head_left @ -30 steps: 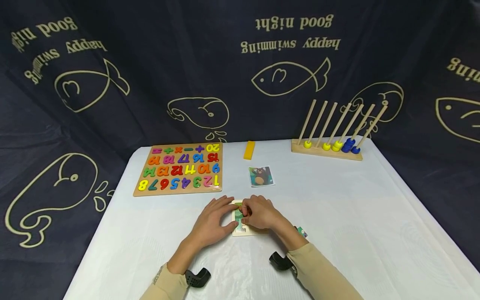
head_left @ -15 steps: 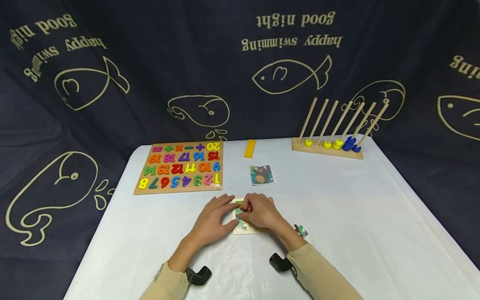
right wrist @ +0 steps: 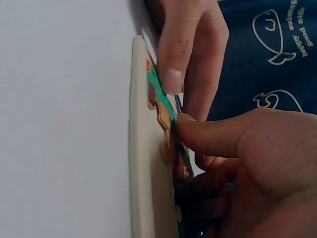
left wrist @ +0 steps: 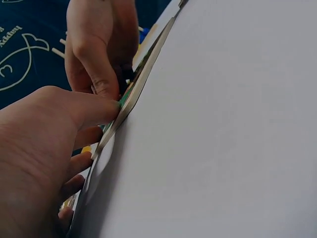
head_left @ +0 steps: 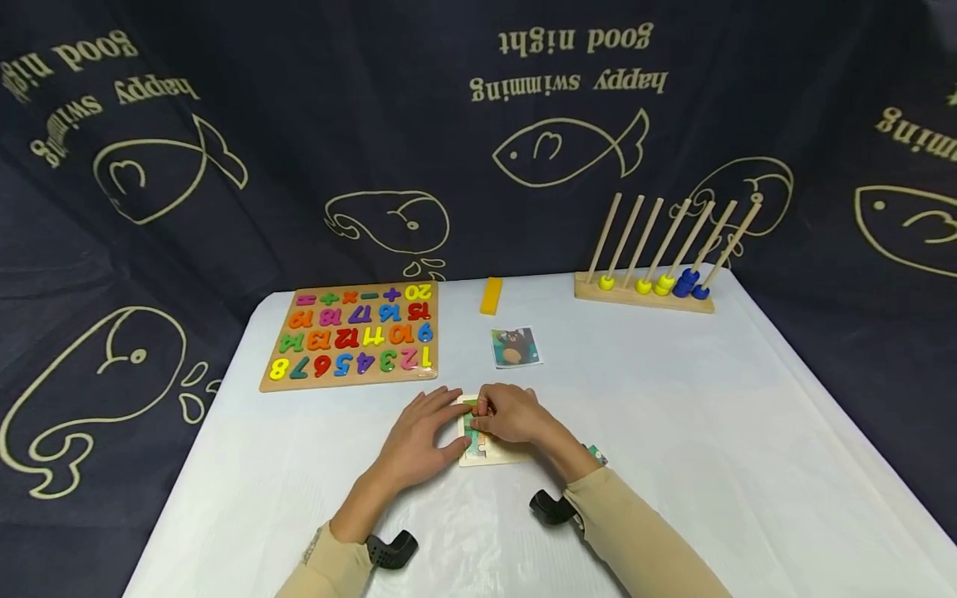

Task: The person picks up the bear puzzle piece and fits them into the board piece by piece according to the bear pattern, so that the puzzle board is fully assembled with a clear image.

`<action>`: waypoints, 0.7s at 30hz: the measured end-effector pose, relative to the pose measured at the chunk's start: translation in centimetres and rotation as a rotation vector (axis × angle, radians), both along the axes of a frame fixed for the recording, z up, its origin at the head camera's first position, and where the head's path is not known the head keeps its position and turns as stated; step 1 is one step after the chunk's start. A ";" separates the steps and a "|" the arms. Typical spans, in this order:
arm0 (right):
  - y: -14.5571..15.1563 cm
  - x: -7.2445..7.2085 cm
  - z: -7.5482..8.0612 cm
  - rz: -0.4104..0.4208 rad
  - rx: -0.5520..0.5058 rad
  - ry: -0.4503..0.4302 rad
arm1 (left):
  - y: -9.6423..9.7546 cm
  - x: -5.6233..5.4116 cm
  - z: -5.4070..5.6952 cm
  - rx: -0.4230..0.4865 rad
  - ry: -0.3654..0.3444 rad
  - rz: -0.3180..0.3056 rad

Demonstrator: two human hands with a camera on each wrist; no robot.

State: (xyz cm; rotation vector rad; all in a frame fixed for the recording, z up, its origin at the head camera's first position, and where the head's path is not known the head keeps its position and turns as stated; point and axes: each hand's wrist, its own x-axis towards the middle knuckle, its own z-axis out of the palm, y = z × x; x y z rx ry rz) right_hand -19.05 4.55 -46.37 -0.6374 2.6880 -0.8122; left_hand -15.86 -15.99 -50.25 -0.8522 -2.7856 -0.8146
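Note:
In the head view a wooden jigsaw tray (head_left: 516, 453) lies near the front of the table. Joined picture pieces (right wrist: 164, 115) fill its left side, and bare wood shows beside them. My left hand (head_left: 414, 436) rests along the tray's left edge, fingers spread, its thumb touching the pieces. Over the pieces, my right hand (head_left: 512, 413) has curled fingers and pinches a jigsaw piece between thumb and fingertips; the fingers hide most of it. A loose jigsaw piece (head_left: 597, 454) lies beyond the right forearm, partly covered by it. Behind the tray lies a bear picture card (head_left: 516, 346).
At the back left lies a number board (head_left: 351, 336) with coloured numerals. A yellow block (head_left: 491, 296) lies at the back middle. A bead abacus (head_left: 645, 292) with upright rods stands at the back right. Dark printed cloth (head_left: 419, 124) hangs behind the table.
The right hand's fingers have shifted slightly left over the jigsaw pieces. The left hand stays at the tray's edge. The head view itself has moved a little.

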 end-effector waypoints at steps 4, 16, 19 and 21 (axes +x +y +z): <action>0.1 0.1 -0.3 -0.012 -0.034 0.013 | 0.0 -0.1 0.0 0.006 -0.006 0.000; -0.4 0.2 -0.1 -0.023 0.036 0.047 | 0.2 -0.1 -0.1 -0.004 0.005 0.022; -0.5 0.4 -0.1 -0.023 0.072 0.070 | 0.3 -0.1 0.0 -0.011 0.001 0.026; -0.5 0.5 -0.1 -0.023 0.084 0.083 | 0.5 -0.2 0.1 -0.003 -0.003 0.025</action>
